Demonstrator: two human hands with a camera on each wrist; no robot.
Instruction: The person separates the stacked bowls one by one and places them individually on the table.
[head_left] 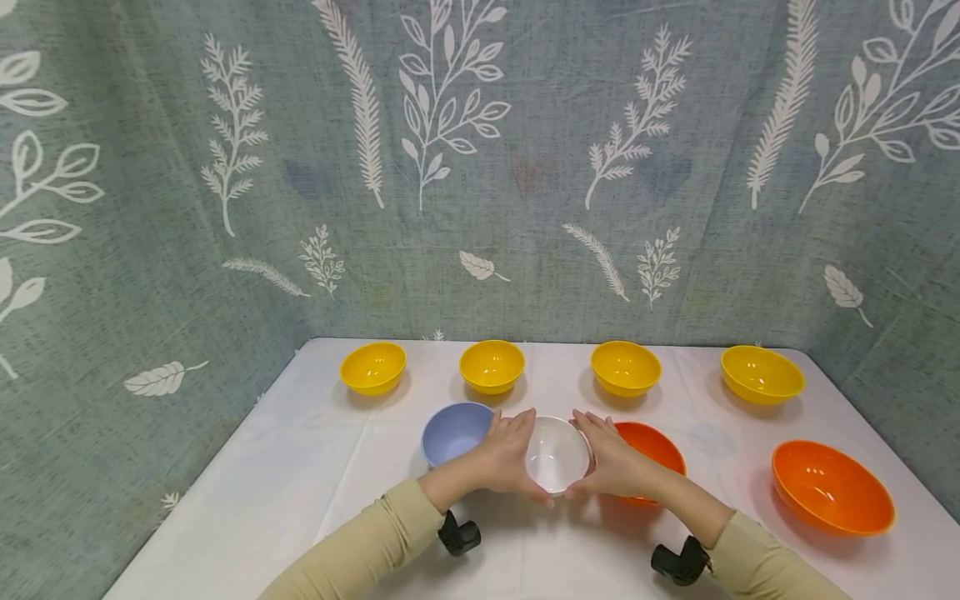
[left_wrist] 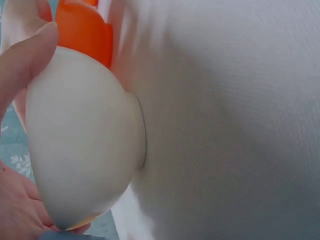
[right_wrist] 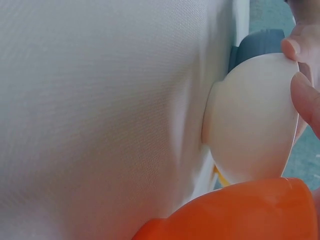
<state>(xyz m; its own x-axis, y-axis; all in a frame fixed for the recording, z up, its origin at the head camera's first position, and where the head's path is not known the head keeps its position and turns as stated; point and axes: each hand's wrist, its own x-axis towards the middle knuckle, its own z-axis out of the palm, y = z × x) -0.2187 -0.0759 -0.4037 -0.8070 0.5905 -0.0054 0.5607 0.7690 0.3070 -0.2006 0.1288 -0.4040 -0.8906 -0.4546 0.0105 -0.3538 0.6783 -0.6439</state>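
Between both hands a small white bowl stands upright, its foot apparently touching the white cloth in both wrist views. My left hand holds the bowl's left side, fingers toward the far rim and thumb at the near edge. On the opposite side my right hand grips it in the same way. The two thumbs come close together at the near rim. Just left of the white bowl is a blue bowl, partly behind my left hand. An orange bowl sits to the right, partly covered by my right hand and wrist.
Along the table's far edge runs a row of several yellow bowls. A larger orange bowl stands at the right side of the white-covered table. Behind and beside the table hangs a grey-green leaf-patterned curtain.
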